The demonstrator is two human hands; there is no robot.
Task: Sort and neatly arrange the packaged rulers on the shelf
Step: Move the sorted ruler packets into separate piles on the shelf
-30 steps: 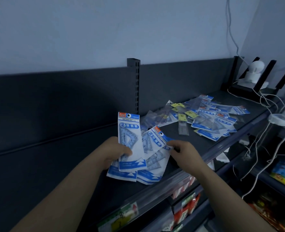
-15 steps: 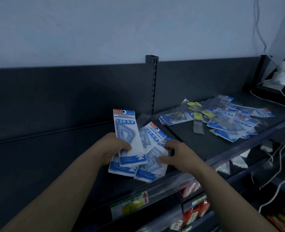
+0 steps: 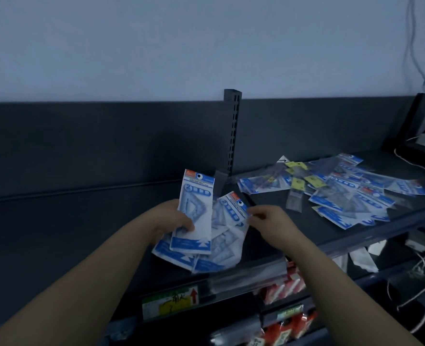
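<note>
My left hand (image 3: pixel 172 218) grips a fan of blue-and-white ruler packs (image 3: pixel 196 221) held above the dark shelf (image 3: pixel 269 211), thumb pressed on the front pack. At the fan's right edge, my right hand (image 3: pixel 269 222) pinches the top corner of a tilted ruler pack (image 3: pixel 234 207). Farther right on the shelf lies a loose heap of ruler packs (image 3: pixel 343 193), several with blue headers and some with yellow tags, overlapping at odd angles.
A slotted black upright (image 3: pixel 232 131) rises from the shelf's dark back panel. The shelf's front rail carries a price label (image 3: pixel 170 302). Red packaged goods (image 3: pixel 287 285) fill the lower shelves. White cables (image 3: pixel 421 265) hang at the right.
My view has shifted left, so the heap sits farther right. My right hand has moved from the fan's lower part up to the tilted pack's top corner. The left hand keeps its grip.
</note>
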